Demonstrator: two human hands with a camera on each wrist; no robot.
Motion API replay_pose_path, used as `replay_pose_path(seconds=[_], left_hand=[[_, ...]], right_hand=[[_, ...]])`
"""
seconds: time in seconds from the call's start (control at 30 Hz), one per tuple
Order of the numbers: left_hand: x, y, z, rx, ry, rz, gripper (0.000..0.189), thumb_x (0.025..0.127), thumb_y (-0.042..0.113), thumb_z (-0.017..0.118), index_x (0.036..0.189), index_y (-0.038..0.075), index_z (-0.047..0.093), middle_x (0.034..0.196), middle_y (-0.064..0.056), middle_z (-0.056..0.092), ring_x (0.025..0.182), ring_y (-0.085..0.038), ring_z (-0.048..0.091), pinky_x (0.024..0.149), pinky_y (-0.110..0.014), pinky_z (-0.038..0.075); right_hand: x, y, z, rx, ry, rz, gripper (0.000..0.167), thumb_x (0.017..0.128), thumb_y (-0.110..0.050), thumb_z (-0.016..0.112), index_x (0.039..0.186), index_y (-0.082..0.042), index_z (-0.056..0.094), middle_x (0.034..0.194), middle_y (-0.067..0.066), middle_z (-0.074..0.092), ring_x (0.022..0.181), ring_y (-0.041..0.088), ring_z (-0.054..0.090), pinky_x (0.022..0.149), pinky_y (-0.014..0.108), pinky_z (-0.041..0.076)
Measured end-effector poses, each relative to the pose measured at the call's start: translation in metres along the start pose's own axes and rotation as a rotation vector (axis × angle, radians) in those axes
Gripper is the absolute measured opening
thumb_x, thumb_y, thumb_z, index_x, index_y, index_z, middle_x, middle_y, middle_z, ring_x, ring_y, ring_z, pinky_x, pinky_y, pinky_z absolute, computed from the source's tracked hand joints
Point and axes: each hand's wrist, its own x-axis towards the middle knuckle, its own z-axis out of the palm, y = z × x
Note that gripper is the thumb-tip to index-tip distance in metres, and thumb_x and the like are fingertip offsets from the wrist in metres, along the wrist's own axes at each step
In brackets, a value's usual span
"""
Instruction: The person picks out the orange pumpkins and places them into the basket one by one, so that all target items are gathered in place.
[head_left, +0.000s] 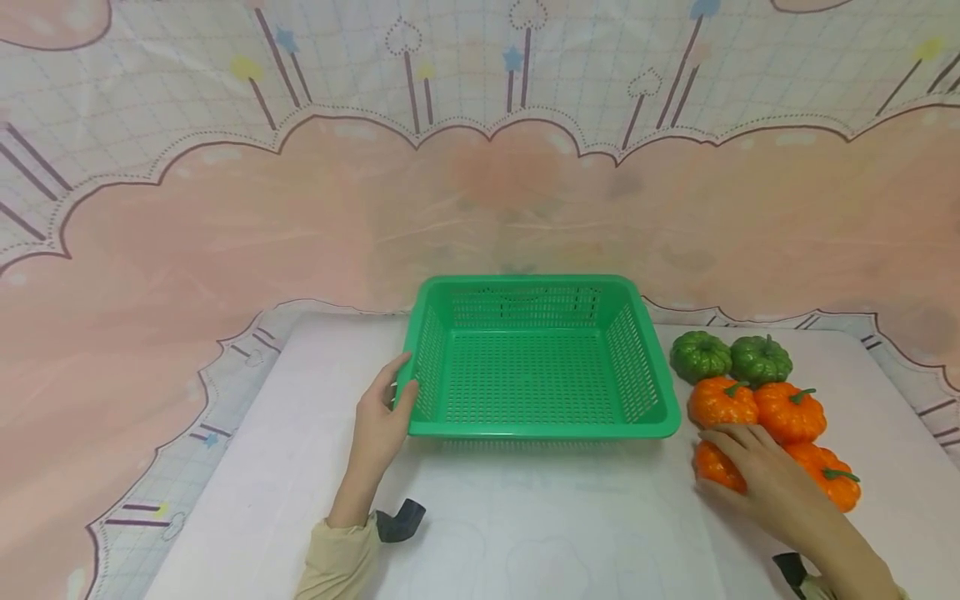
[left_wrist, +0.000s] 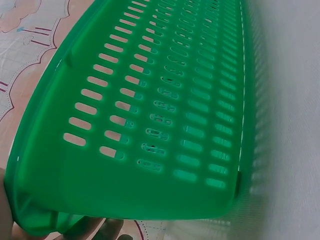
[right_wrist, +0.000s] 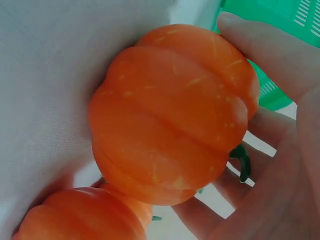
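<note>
My left hand [head_left: 381,421] grips the left rim of a green plastic basket [head_left: 536,431], thumb on the near side and fingers reaching around the outside. In the left wrist view, fingertips show beneath the basket's slotted wall [left_wrist: 165,195]. At the right, my right hand [head_left: 768,475] curls over a small orange pumpkin [head_left: 716,468]. The right wrist view shows this pumpkin [right_wrist: 170,115] with thumb and fingers around it and its green stem [right_wrist: 243,162] toward the palm. Part of it is hidden under the hand in the head view.
Two green pumpkins [head_left: 731,360] sit behind more orange pumpkins [head_left: 791,412], all grouped just right of the basket. One orange pumpkin [head_left: 832,479] lies beside my right hand. A white tabletop [head_left: 525,517] spreads beneath, with a patterned cloth [head_left: 480,200] behind.
</note>
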Motion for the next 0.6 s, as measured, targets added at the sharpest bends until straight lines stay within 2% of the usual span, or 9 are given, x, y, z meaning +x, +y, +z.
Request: replay_pose_path(seconds=[0.23, 0.43, 0.6], left_hand=[[-0.0007, 0.0004, -0.0011, -0.007, 0.001, 0.0, 0.046, 0.102, 0.015, 0.055, 0.147, 0.014, 0.047, 0.141, -0.019, 0.055, 0.115, -0.037, 0.064, 0.079, -0.039, 0.062], [0.0, 0.0006, -0.0006, -0.019, -0.002, 0.008, 0.045, 0.102, 0.015, 0.055, 0.147, 0.014, 0.048, 0.148, -0.017, 0.049, 0.124, -0.04, 0.058, 0.089, -0.046, 0.059], [0.0003, -0.0003, -0.0018, -0.017, 0.0, 0.0, 0.045, 0.103, 0.017, 0.055, 0.147, 0.015, 0.047, 0.151, -0.015, 0.046, 0.128, -0.041, 0.054, 0.092, -0.05, 0.056]], right_hand=[[-0.0011, 0.001, 0.0001, 0.004, 0.0, 0.001, 0.055, 0.078, -0.037, 0.084, 0.123, -0.01, 0.067, 0.127, 0.014, 0.06, 0.118, 0.036, 0.05, 0.092, 0.065, 0.049], [-0.0023, 0.0014, -0.0003, -0.008, -0.018, 0.023, 0.057, 0.078, -0.041, 0.083, 0.123, -0.012, 0.068, 0.127, 0.013, 0.061, 0.117, 0.035, 0.051, 0.088, 0.064, 0.051], [-0.0032, 0.001, 0.0, -0.017, 0.003, 0.013, 0.058, 0.078, -0.045, 0.082, 0.123, -0.012, 0.068, 0.126, 0.012, 0.061, 0.116, 0.034, 0.051, 0.086, 0.063, 0.052]])
